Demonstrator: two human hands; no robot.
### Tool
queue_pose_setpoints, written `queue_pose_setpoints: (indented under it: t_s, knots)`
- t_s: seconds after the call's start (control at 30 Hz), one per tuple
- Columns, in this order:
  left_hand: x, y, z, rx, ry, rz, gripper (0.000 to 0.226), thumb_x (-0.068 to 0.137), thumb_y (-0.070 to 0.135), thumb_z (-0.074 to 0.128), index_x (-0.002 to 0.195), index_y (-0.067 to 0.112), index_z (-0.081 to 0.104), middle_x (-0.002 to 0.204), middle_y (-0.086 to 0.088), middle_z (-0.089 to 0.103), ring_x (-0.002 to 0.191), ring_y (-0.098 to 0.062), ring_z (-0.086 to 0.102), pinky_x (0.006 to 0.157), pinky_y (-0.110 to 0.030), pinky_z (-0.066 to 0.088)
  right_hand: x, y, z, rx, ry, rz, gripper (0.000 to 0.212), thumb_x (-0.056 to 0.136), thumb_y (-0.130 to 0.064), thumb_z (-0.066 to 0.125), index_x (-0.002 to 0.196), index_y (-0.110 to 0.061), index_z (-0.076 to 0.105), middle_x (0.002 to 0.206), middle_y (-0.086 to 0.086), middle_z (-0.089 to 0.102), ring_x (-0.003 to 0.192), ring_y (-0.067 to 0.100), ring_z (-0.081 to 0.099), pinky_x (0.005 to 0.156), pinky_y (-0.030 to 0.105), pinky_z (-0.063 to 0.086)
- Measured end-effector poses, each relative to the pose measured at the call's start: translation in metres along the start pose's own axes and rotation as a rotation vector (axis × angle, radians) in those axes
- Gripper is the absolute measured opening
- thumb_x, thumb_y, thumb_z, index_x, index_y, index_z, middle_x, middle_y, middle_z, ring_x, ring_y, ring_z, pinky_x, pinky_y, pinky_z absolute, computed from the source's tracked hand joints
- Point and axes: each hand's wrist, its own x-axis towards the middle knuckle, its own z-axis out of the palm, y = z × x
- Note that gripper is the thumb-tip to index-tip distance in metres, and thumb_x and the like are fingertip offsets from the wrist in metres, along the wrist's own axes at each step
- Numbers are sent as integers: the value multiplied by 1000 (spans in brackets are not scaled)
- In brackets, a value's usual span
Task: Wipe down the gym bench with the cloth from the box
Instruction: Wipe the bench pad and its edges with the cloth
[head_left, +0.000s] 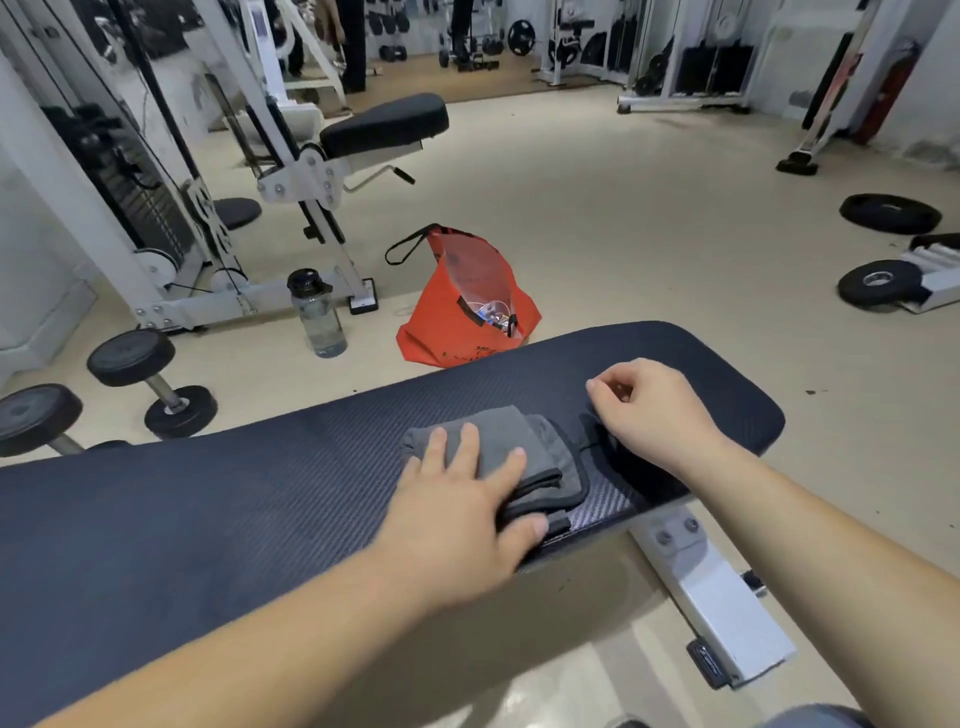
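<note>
A black padded gym bench (208, 499) runs across the lower half of the view, its white metal leg (722, 597) at the lower right. A folded grey cloth (524, 447) lies on the pad near the right end. My left hand (462, 499) presses flat on the cloth, fingers spread and thumb curled over its near edge. My right hand (654, 410) hovers just right of the cloth, above the pad, with its fingers loosely curled and nothing visible in them.
An open orange bag (457, 322) stands on the floor behind the bench, next to a clear water bottle (317, 317). Dumbbells (150, 384) lie at the left, weight plates (888, 213) at the right. A white cable machine with a black seat (384, 124) stands behind.
</note>
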Motion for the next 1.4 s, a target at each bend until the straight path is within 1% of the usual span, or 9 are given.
queue_pose_setpoints:
  t_s: [0.13,0.3,0.43,0.53,0.67,0.77,0.9,1.13,1.4]
  knots:
    - [31,-12,1,151,0,90,67,93,74,6,157,55,2,173,-5,-1,159,-34,0,127,-50,15,4,19,-6,-18,93,91,26,98,-40,56,108,-26,76,113,-4,60,117,23,55,96,42,51]
    - [102,-8,-11,20,-30,-154,57,102,64,19,156,56,6,173,-1,-4,158,-37,-6,122,-66,14,3,48,-29,-66,239,295,37,98,-38,54,130,-26,68,135,2,58,135,29,44,108,41,40]
    - [98,46,0,124,-23,218,60,99,70,17,156,57,1,173,2,-9,158,-31,-11,126,-58,12,3,73,-39,-43,245,538,54,96,-42,53,144,-18,53,146,13,45,144,35,28,118,48,31]
    - [134,41,-17,170,-29,321,66,94,77,20,155,60,1,173,7,-4,159,-22,-5,127,-49,17,2,82,-36,120,234,595,53,98,-40,51,143,-12,52,148,13,41,145,32,24,111,45,36]
    - [186,62,-23,109,-54,-4,68,95,76,21,157,55,3,173,2,-5,159,-31,-6,125,-58,16,6,97,-39,278,340,650,51,98,-38,49,143,-14,53,147,9,39,143,29,24,109,45,42]
    - [187,116,-7,76,-109,147,71,94,76,24,157,55,1,172,1,-14,157,-34,-17,125,-61,1,13,106,-37,412,425,735,37,89,-42,39,109,-21,62,123,12,56,123,35,44,96,44,43]
    - [220,136,-9,89,-59,447,63,98,71,28,156,57,6,173,5,-7,159,-27,-11,127,-55,3,20,106,-36,588,552,774,46,90,-47,35,114,-21,63,123,9,66,122,39,55,106,52,47]
    - [266,165,-14,-26,-53,79,59,101,64,30,156,53,13,173,5,-5,158,-32,-9,123,-65,2,18,106,-43,637,550,805,58,94,-50,26,118,-14,63,130,14,61,124,39,56,108,53,45]
    - [134,156,22,134,69,582,55,100,53,31,153,42,34,168,6,20,158,-26,4,126,-56,11,12,61,-61,96,293,449,34,101,-34,40,115,-23,69,127,5,59,129,30,44,104,44,43]
